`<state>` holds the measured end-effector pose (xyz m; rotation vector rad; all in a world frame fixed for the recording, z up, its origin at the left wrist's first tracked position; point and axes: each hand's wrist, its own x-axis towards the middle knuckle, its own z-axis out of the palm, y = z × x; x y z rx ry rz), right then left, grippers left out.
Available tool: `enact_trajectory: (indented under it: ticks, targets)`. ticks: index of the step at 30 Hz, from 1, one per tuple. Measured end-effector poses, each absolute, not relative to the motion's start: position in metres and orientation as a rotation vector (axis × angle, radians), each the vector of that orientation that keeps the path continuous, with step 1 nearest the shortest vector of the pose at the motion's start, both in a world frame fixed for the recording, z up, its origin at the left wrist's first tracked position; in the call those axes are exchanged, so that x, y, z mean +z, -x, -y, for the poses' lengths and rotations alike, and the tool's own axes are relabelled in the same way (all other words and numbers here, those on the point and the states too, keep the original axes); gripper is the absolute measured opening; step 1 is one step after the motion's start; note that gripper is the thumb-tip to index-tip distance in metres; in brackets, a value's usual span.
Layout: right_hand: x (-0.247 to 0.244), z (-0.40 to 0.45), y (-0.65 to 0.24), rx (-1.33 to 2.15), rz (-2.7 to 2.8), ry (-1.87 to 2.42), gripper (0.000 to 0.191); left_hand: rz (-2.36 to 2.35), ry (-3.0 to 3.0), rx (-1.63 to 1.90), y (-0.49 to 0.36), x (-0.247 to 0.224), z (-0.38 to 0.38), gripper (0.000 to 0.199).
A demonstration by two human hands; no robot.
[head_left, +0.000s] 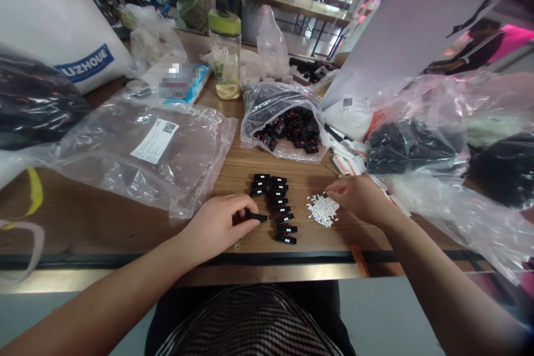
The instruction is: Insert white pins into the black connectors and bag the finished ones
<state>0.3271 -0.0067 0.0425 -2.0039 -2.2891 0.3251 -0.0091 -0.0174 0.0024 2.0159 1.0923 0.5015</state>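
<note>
My left hand (pixel 223 224) pinches a black connector housing (pixel 258 217) between thumb and fingers, just above the tabletop. To its right, several black connector housings (pixel 282 209) lie in a slanting column, most showing two white dots on the face that points toward me. A shorter group of the same housings (pixel 259 184) sits beside the column's far end. My right hand (pixel 354 196) reaches to the far right edge of a pile of small white plugs (pixel 323 210). Its fingertips are pressed together there; whether a plug is between them is too small to tell.
An opened clear bag of black housings with red parts (pixel 287 130) lies behind the rows. At left is a flat clear bag with a label (pixel 196 144). A green-lidded bottle (pixel 225 55) stands at the back. More plastic bags (pixel 417 144) crowd the right. A person (pixel 475 47) is in the background.
</note>
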Motion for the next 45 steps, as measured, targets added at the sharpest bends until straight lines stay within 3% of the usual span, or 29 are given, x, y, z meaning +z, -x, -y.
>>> enact_trajectory:
  ticks: [15,22,32,45]
  targets:
    - [0.039,0.016,-0.314,0.178,2.236,2.071,0.028,-1.166,-2.069,0.597,0.010,0.002,0.036,0.006]
    - [0.026,0.008,-0.320,0.514,1.979,2.119,0.019,-1.151,-2.090,0.624,0.009,-0.001,0.037,0.006]
    - [0.045,0.044,-0.217,0.577,2.246,1.218,0.010,-1.154,-2.093,0.644,0.008,-0.001,0.038,0.009]
    - [0.038,0.037,-0.196,0.411,2.490,1.200,0.015,-1.166,-2.083,0.633,0.008,0.000,0.037,0.011]
